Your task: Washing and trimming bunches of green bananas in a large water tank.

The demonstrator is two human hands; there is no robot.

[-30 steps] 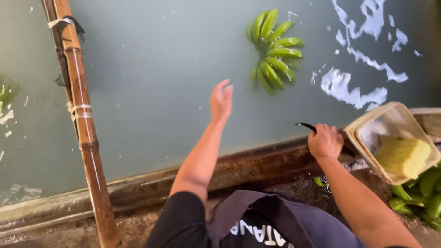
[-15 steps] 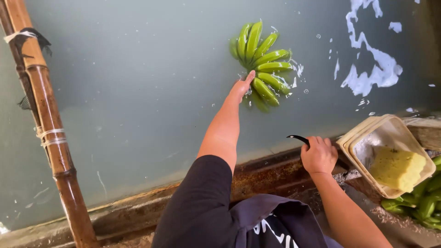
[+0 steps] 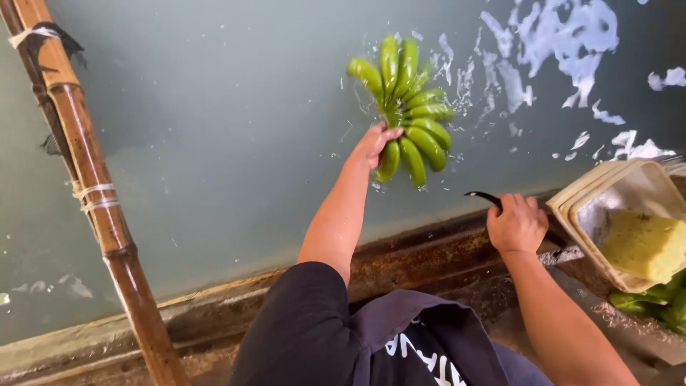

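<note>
Head view, looking down over the tank edge.

Your left hand (image 3: pixel 376 141): arm stretched out over the water, fingers (image 3: pixel 389 134) wrapped on the stem end of the green banana bunch (image 3: pixel 409 107). Grip is closed on the bunch at its lower left side.

Green banana bunch: floats on the grey-green water (image 3: pixel 229 129), well out from the near edge, fruits fanned upward and to the right of your hand. Small splashes ring it.

Your right hand (image 3: pixel 516 225): resting at the tank rim (image 3: pixel 429 261), fingers clenched round the handle of a dark curved knife (image 3: pixel 486 198). The blade tip points left, toward the bunch, and stays apart from it.

Tank rim: brown, worn, wet, running across below both hands.

White foam (image 3: pixel 564 43): patches on the water at the upper right, past the bunch.

Beige tray (image 3: pixel 593 186): just right of your right hand, tilted, stacked double at its rim, holding a yellow sponge (image 3: pixel 643 246).

More green bananas (image 3: pixel 654 304): below the tray at the right edge, partly cut off.

Bamboo pole (image 3: pixel 89 186): slants along the left side, bound with pale cord.

Dark apron (image 3: pixel 400 343): yours, at the bottom.
</note>
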